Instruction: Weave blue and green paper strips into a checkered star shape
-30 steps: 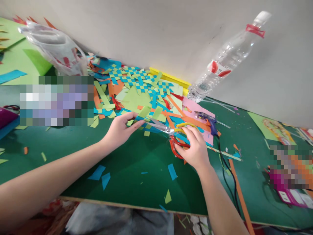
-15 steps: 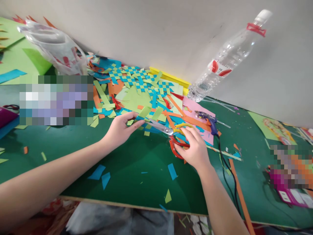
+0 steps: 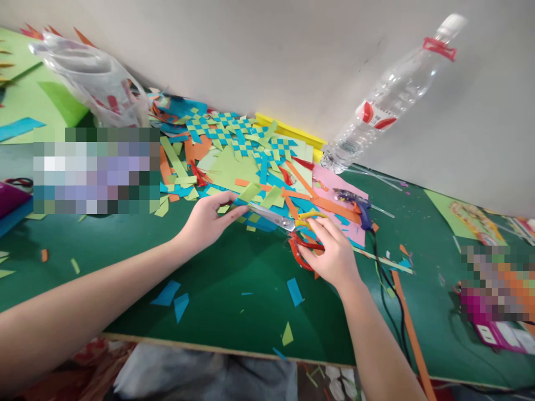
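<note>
In my right hand [image 3: 332, 250] are scissors [image 3: 286, 221] with one yellow and one red handle, my fingers through the loops. Their metal blades point left toward my left hand [image 3: 211, 220]. Between thumb and fingers, my left hand pinches a woven paper piece [image 3: 249, 192] of blue and green strips, with green strip ends sticking up. The blade tips lie along this piece, close to my left thumb. Part of the paper is hidden by my fingers and the blades. Behind it lie several blue and green checkered woven pieces [image 3: 242, 136].
On the green table [image 3: 246, 312] lie blue and green scraps. A glue gun [image 3: 359, 210] with a black cord rests on pink paper. A plastic bottle [image 3: 380, 106] and a bag-lined container [image 3: 92, 78] stand by the wall. An orange strip [image 3: 412, 328] lies right.
My two hands have come very slightly closer together, with the blades a little further along the woven paper. Everything else stays in place.
</note>
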The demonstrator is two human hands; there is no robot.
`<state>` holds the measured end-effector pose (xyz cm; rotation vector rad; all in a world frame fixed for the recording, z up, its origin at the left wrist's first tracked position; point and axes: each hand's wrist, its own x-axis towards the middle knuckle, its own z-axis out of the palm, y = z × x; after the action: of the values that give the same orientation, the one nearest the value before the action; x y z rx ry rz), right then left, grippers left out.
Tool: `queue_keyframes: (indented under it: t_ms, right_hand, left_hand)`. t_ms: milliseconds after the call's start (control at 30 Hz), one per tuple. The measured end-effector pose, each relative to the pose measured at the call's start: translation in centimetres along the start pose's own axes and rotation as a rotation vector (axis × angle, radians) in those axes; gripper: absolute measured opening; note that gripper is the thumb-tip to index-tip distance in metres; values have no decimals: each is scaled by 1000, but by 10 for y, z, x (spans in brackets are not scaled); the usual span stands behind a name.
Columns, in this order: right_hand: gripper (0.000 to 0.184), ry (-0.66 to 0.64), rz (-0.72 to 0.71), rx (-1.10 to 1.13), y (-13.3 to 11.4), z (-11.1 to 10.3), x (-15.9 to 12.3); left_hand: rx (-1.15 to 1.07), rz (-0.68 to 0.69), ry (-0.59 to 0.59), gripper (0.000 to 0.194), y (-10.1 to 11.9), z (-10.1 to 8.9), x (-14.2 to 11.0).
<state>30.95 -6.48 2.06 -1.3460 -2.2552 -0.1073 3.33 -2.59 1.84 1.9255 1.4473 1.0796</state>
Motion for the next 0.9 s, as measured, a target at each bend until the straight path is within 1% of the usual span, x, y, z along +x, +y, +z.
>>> queue_keyframes:
  t_ms: [300, 900]
  right_hand:
    - [39, -17, -13, 9, 0, 0, 1]
    - [38, -62, -15, 28, -1, -2, 0]
  left_hand:
    - [-23, -13, -1, 22, 0, 2, 0]
    - [9, -26, -22, 23, 0, 1, 1]
